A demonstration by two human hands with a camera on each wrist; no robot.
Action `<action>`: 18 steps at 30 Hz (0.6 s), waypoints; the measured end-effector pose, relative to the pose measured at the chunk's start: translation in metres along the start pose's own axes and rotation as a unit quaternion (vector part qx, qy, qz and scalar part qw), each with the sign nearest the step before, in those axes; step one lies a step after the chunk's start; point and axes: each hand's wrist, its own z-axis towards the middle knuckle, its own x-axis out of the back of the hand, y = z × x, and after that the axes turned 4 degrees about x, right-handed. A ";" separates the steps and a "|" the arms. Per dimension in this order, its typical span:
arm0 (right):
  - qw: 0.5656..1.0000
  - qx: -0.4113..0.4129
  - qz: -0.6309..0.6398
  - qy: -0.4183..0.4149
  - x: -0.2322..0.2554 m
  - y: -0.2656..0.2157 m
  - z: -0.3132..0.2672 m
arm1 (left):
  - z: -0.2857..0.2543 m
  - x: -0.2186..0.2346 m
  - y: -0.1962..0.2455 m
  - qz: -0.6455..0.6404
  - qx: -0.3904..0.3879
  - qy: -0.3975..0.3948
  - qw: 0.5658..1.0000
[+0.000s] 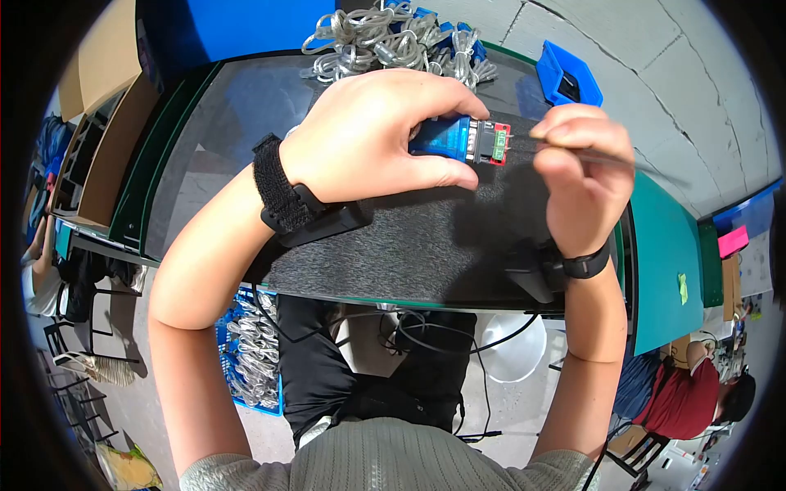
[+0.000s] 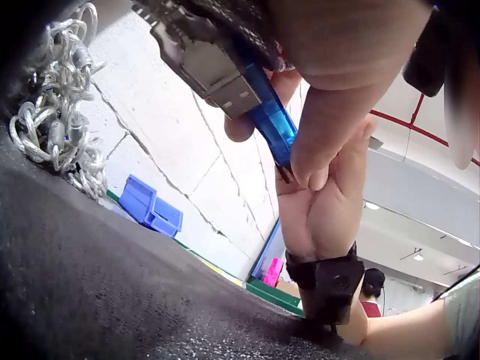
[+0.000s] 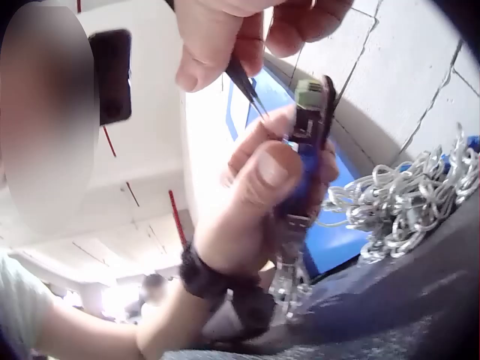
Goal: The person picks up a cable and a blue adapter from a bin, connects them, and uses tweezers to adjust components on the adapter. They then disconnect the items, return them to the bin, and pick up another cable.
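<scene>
The left hand (image 1: pixel 385 135) grips a blue connector (image 1: pixel 443 137) between thumb and fingers, above the dark mat. At its right end sits a black piece with a small red board and green terminal block (image 1: pixel 500 143). In the right wrist view the green block (image 3: pixel 307 94) points up, above the left thumb. The right hand (image 1: pixel 588 168) pinches dark tweezers (image 1: pixel 606 155); in the right wrist view their tips (image 3: pixel 262 111) are apart, beside the connector and not touching the green block.
Bundled clear cables (image 1: pixel 393 37) lie at the table's back. A blue bin (image 1: pixel 568 75) stands at the back right, a cardboard box (image 1: pixel 102 147) at the left. Below the front edge are a blue crate of cables (image 1: pixel 252 352) and a white bucket (image 1: pixel 514 348). Another person (image 1: pixel 684 397) sits at the right.
</scene>
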 end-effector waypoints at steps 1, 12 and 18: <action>0.995 -0.077 0.045 0.040 0.002 -0.001 -0.001 | 0.000 0.001 -0.001 -0.006 0.013 0.000 1.000; 0.950 -0.296 0.011 -0.103 -0.002 0.006 0.001 | -0.001 -0.003 -0.013 -0.102 0.053 -0.002 0.993; 0.943 -0.302 0.002 -0.139 0.004 0.019 -0.002 | -0.002 -0.004 -0.015 -0.083 0.081 -0.031 0.993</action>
